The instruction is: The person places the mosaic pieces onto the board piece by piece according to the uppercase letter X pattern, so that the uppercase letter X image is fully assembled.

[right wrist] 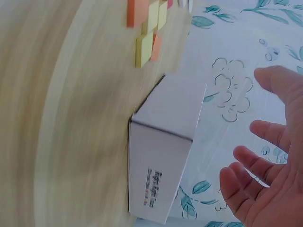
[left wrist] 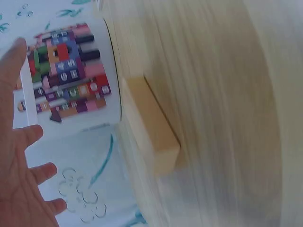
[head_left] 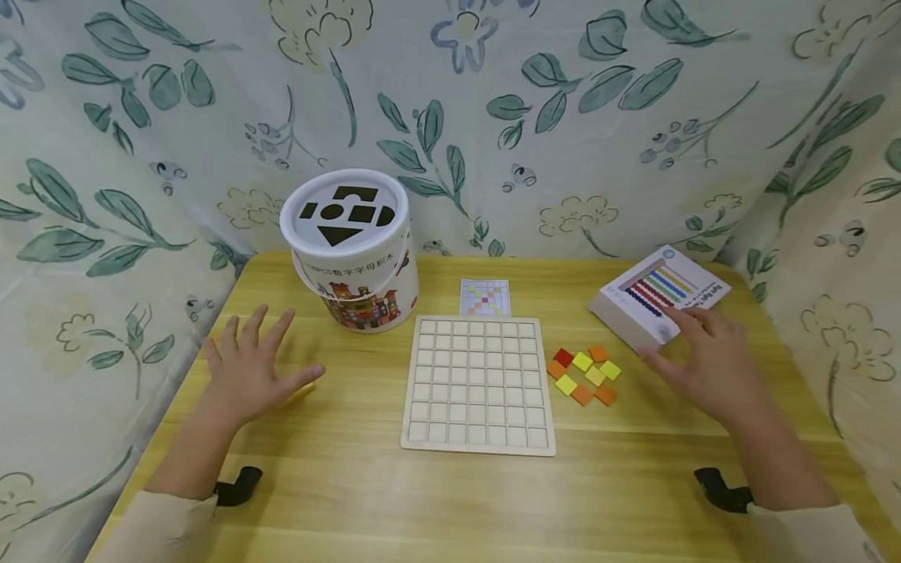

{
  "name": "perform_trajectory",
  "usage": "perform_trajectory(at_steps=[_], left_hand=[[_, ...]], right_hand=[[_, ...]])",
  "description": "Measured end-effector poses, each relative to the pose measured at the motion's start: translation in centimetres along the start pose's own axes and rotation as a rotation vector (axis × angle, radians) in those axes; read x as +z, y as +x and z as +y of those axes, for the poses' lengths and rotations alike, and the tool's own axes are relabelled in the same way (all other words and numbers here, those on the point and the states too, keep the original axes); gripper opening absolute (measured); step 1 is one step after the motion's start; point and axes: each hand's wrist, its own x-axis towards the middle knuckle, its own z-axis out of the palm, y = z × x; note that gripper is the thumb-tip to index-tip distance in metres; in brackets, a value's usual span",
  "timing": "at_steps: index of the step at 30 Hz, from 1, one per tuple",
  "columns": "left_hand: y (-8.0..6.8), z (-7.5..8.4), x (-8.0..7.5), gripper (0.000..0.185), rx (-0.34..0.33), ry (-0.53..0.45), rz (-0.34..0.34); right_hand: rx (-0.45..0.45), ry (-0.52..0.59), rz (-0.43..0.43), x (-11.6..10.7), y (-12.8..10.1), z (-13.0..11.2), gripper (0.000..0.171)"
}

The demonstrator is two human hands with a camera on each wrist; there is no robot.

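Counter (head_left: pixel 352 485): pale yellow wood grain, small, boxed in on three sides by a hanging cloth (head_left: pixel 577 117) printed with green leaves and pale flowers. No other room detail shows.

Left hand (head_left: pixel 249 367): fingers spread wide and straight, palm down, low over the counter, holding nothing. A small plain wooden block (left wrist: pixel 151 125) lies just under its thumb side; whether they touch cannot be told from the head view. Just beyond the fingertips stands a white toy bucket (head_left: pixel 352 250), its lid cut with shape slots and its wall printed with coloured blocks.

Right hand (head_left: pixel 707 363): fingers straight and loosely spread, fingertips resting on the near edge of a white box (head_left: pixel 658 297), whose top shows rows of coloured beads. It grips nothing.

Between the hands lies an empty wooden grid board (head_left: pixel 479 383), flat on the counter. Just inside the right hand, between it and the board, is a cluster of square tiles (head_left: pixel 584 375) in red, orange and yellow. Beyond the board, a small pattern card (head_left: pixel 485 297) lies flat.

Black clamps (head_left: pixel 239 485) sit at the near counter edge by each wrist.
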Motion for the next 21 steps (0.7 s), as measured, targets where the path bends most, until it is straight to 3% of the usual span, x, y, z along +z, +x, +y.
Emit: perform_trajectory(at_steps=[3,7,11,16,21], left_hand=[[-0.4,1.4,0.6,0.092,0.049,-0.050,0.047],[-0.8,3.4,1.2,0.076,0.085,-0.060,0.093],[-0.9,5.4,2.0,0.067,0.114,-0.109,0.117],[-0.8,7.8,3.5,0.063,0.147,-0.247,0.080],[-0.4,9.9,5.2,0.064,0.133,-0.321,0.015]], right_hand=[[0.003,0.043,-0.017,0.3,-0.4,-1.0,0.074],[0.033,0.099,-0.131,0.9,-0.4,-1.9,0.075],[0.027,0.162,-0.193,1.9,-0.3,-2.6,0.066],[0.066,0.261,-0.279,3.4,-0.5,-3.8,0.057],[0.084,0.317,-0.386,5.1,-0.8,-5.1,0.056]])
